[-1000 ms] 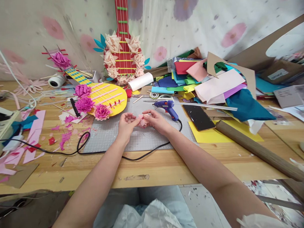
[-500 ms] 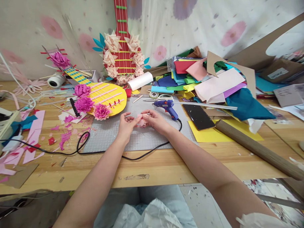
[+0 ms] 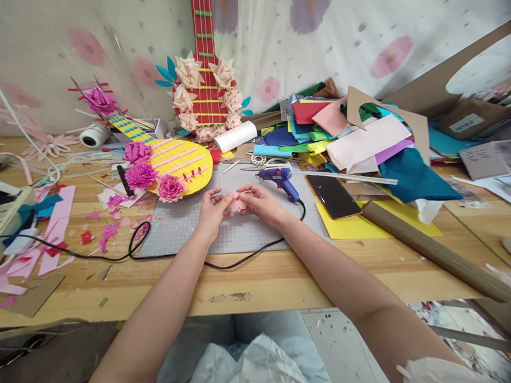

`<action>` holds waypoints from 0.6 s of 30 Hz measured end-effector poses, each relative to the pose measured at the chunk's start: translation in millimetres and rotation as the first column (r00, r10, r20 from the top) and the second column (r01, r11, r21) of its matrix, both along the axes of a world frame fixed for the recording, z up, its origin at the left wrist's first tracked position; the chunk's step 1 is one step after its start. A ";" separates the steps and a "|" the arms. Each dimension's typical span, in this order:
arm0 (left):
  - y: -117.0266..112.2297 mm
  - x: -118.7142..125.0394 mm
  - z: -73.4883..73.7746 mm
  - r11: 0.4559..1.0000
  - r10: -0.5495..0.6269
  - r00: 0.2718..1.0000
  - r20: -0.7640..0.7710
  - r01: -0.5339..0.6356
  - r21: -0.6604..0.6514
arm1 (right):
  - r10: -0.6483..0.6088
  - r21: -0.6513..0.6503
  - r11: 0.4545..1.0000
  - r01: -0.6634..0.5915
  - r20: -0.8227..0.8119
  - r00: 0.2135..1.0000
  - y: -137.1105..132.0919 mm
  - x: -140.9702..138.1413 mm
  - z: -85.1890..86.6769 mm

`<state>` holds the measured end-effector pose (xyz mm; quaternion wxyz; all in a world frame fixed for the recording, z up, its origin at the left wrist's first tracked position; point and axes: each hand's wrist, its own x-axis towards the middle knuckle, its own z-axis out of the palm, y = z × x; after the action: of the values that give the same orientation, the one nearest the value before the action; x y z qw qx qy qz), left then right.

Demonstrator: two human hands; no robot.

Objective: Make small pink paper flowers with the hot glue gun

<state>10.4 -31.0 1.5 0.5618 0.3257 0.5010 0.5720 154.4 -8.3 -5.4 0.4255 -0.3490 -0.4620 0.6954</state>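
Between my two hands is a small pale pink paper flower (image 3: pixel 238 204), held above the grey cutting mat (image 3: pixel 181 227). The fingertips of my left hand (image 3: pixel 215 208) pinch its left side. From the other side my right hand (image 3: pixel 259 202) grips it with thumb and fingers, which hide part of the petals. Just right of my right hand lies a blue hot glue gun (image 3: pixel 282 180) with a long white glue stick in its back. A yellow paper guitar (image 3: pixel 181 163) with magenta paper flowers rests left of my hands.
A red paper guitar (image 3: pixel 206 98) stands against the curtain. Coloured paper (image 3: pixel 307 128) is heaped at the back right, near a black phone (image 3: pixel 334 195) and a brown roll (image 3: pixel 433 249). The black cord (image 3: pixel 241 264) crosses the mat's front; pink scraps (image 3: pixel 110 233) litter the left.
The pink flower has turned a little between my fingers, and more of its petals show. My arms and the things on the table keep their places.
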 end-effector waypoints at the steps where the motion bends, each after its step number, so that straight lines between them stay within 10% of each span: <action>1: -0.2 0.7 -0.1 1.000 0.000 1.000 -0.014 0.000 0.003 | 0.005 0.007 1.000 -0.005 0.005 1.000 -0.1 -0.3 0.0; 18: 1.4 0.6 -3.9 1.000 -0.019 1.000 -0.019 0.019 0.025 | -0.003 0.007 1.000 0.003 -0.012 1.000 1.0 -2.4 -1.7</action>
<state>11.0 -29.5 -2.4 0.5584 0.3427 0.4961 0.5698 152.0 -7.3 -7.2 0.4304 -0.3439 -0.4612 0.6955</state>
